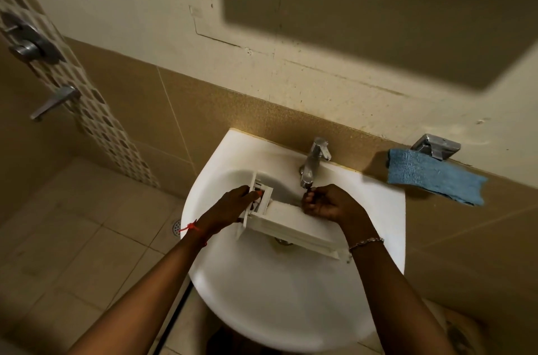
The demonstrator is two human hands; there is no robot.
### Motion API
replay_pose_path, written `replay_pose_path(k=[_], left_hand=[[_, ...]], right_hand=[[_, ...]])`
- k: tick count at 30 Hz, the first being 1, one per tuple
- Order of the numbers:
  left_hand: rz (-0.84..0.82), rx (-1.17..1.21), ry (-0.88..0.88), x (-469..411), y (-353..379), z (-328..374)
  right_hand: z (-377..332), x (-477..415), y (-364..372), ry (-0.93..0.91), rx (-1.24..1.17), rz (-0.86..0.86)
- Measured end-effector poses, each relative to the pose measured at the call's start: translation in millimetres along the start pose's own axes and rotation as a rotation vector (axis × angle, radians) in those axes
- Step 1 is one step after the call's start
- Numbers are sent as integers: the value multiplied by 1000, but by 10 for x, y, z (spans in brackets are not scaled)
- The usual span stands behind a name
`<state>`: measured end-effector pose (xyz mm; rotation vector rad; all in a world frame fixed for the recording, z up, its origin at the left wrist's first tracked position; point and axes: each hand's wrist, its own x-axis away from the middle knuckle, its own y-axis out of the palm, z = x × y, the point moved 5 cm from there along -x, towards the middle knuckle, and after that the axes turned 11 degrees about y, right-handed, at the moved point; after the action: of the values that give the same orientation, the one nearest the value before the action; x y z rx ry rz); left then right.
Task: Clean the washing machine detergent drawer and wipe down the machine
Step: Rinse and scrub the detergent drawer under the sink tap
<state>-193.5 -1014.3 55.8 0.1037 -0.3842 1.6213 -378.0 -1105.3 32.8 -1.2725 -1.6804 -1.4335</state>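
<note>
1. The detergent drawer (294, 226) lies across the bowl of the sink (291, 334), its long body running from the sink's left side toward its right rim. Judged reason: over the bowl, rinse water and residue drop into the sink.
2. The left hand (235, 200) holds the drawer's panel end at the sink's left side. The grip is closed round that end, apparently to steady and tilt the drawer.
3. The right hand (332, 203) sits at the back of the sink, directly below the spout of the tap (313, 161), with its fingers curled. Whether this grip holds anything cannot be told. No water stream is discernible.
4. A blue cloth (431, 174) drapes just right of the sink, untouched, probably reserved for wiping the machine.
</note>
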Motion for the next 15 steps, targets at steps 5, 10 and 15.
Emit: replay_pose_path(k=[5,10,15], left_hand=[[-3,-6,18,1,1,13],[-10,-9,4,-12,-16,43],[-30,-12,12,-13,-15,29]], right_hand=[[127,202,261,-16,258,-124],[114,214,324,-81,409,-29],[-124,191,-41,-149,186,218]])
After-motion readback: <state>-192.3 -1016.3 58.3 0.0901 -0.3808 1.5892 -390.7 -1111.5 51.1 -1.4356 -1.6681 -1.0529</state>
